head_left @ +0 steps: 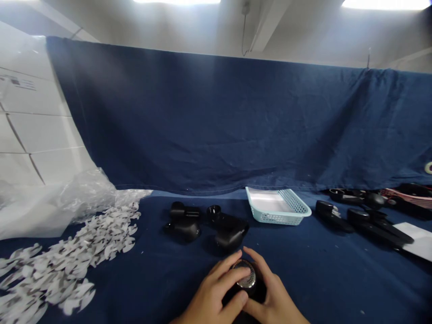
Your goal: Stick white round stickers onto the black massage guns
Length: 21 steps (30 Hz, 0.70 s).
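Observation:
Both hands are around a black fabric shaver (247,281) with a round, perforated metal head, low in the middle of the head view. My left hand (219,288) has its fingers bent over the metal head, one fingertip resting on top and the thumb at the near rim. From the other side my right hand (270,288) wraps the black body, fingers on its far and near edges. Most of the body is hidden under the hands. Just beyond lie black shaver bodies (229,234) and more black parts (184,225).
Many small white curved pieces (70,256) are heaped at left beside clear plastic bags (87,189) and white boxes (50,130). A pale blue basket (280,218) holds something white. More black shavers (364,220) lie right, near a pink basket (408,197). A blue curtain (202,121) hangs behind.

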Each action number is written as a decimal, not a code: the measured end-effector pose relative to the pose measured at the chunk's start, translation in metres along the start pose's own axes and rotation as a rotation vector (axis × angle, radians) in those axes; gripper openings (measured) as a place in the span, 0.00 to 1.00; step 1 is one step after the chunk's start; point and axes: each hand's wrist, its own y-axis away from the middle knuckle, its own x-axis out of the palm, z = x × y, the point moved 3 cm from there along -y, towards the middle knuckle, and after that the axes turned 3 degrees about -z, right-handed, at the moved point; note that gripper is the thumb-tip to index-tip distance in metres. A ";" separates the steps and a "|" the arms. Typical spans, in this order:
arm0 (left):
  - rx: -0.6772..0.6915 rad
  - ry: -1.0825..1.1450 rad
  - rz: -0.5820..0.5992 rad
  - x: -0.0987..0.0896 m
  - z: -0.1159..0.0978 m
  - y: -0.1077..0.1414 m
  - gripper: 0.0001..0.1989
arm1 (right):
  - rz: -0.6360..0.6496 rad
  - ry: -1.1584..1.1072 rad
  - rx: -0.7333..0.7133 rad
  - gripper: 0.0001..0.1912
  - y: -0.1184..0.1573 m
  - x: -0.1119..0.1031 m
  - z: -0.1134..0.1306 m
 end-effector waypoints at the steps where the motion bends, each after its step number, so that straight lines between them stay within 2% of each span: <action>1: -0.003 0.013 0.006 0.001 0.001 0.001 0.21 | -0.004 -0.004 0.001 0.39 0.000 0.000 0.001; 6: -0.071 0.104 0.020 0.005 0.004 0.002 0.30 | -0.090 0.023 0.049 0.41 -0.001 -0.002 -0.002; 8: -0.133 0.137 0.019 0.006 0.004 0.001 0.29 | -0.111 0.046 0.055 0.40 -0.001 -0.003 -0.005; 11: -0.179 0.202 0.009 0.005 0.001 -0.003 0.25 | -0.101 0.087 0.015 0.41 0.000 -0.003 -0.006; 17: -0.191 0.265 0.005 0.003 -0.005 -0.004 0.27 | -0.060 0.118 0.016 0.39 0.002 -0.003 -0.006; 21: -0.229 0.294 -0.033 -0.001 -0.004 -0.003 0.25 | -0.013 -0.027 0.080 0.41 0.004 -0.003 -0.006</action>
